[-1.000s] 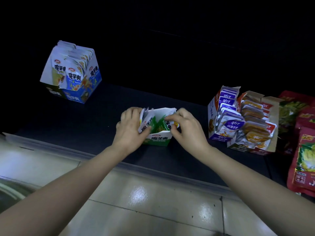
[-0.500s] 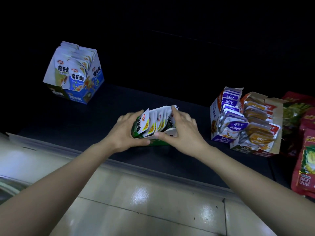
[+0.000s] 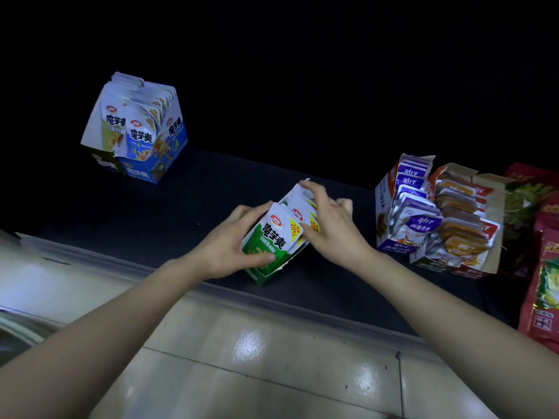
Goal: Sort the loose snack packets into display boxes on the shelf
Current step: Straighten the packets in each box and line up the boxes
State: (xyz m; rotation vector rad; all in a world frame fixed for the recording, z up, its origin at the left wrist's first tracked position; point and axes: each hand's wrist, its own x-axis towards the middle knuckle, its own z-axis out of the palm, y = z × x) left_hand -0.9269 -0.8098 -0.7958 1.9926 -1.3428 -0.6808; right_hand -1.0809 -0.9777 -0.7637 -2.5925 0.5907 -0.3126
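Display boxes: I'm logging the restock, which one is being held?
The green-and-white cardboard display box at front middle: the left hand grips it, the right hand holds its snack packets. The blue cardboard box, purple box and orange box stand untouched.

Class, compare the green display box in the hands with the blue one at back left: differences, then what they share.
The left hand grips the green box, the right hand its packets; the blue box stands untouched. Green sits near the shelf edge, blue farther back. Both hold upright packets.

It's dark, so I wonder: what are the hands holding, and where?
Left hand grips the green box by its left side, thumb on the front; right hand pinches the packets by their tops.
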